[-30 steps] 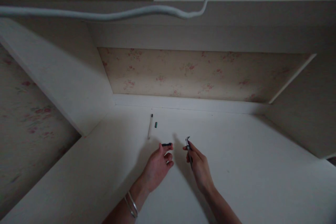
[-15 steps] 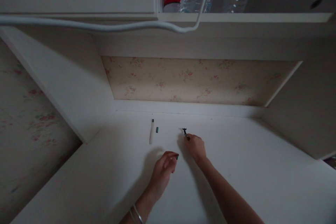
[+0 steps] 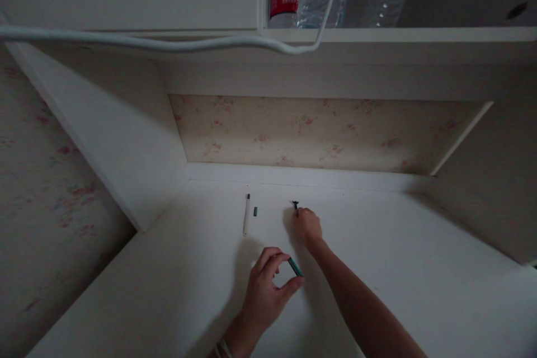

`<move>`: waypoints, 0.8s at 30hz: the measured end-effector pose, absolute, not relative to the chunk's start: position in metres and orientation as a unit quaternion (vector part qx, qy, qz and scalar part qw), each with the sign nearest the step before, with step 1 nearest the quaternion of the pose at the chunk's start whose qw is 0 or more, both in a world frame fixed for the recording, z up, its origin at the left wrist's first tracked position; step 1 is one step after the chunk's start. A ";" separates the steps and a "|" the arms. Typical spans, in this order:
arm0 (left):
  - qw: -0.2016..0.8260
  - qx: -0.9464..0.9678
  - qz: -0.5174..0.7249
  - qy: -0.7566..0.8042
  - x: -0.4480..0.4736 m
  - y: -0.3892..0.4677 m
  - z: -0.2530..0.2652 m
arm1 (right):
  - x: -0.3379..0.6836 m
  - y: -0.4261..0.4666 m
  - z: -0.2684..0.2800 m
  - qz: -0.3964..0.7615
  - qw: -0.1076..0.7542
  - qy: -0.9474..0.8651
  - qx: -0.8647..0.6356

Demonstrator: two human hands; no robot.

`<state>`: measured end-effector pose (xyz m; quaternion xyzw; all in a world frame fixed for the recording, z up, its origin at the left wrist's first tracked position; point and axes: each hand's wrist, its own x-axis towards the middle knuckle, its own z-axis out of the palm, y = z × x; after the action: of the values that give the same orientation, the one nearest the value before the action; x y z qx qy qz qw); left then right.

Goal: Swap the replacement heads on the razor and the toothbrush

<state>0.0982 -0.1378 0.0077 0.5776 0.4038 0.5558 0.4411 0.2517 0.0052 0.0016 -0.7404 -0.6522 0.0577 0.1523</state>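
Spanning the lower view, the tabletop (image 3: 419, 268) carries every loose part; its flat, smooth look suggests that a dropped piece may skid or bounce. Above it, the right hand (image 3: 308, 226) reaches ahead of the left hand (image 3: 265, 288). Caution: a sideways swing of the right wrist could strike the part held in the left hand and dislodge it. The white stick (image 3: 246, 218), dark-tipped, lies left of the right hand; a leftward sweep could roll it.

The razor-like tool (image 3: 295, 205) projects head-forward from the right hand. Right fingers: curled closed around its handle, mostly hidden. Contact between head and tabletop cannot be confirmed; letting go with the tool raised could drop it.

The green-edged bar (image 3: 295, 267) sits in the left hand. Left fingers: thumb and index finger parted by the bar's length, pinching it end to end. Uneven pressure could flip it out.

The small green piece (image 3: 255, 211) lies just right of the stick, untouched; a brushing finger could displace it.
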 end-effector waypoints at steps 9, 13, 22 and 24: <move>0.366 0.661 0.499 0.425 0.098 -0.137 0.006 | 0.254 0.005 -0.001 0.059 0.164 -0.657 -0.734; 0.351 0.670 0.488 0.436 0.097 -0.137 0.007 | 0.256 0.004 -0.003 0.062 0.181 -0.658 -0.728; 0.307 0.695 0.477 0.442 0.098 -0.137 0.008 | 0.264 0.002 -0.005 0.106 0.258 -0.635 -0.720; 0.280 0.705 0.480 0.441 0.098 -0.136 0.008 | 0.268 -0.003 -0.004 0.129 0.290 -0.626 -0.712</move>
<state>0.0979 -0.1365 0.0076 0.7048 0.4413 0.4797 0.2799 0.2682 -0.0027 -0.0038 -0.7124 -0.6258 0.1292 0.2901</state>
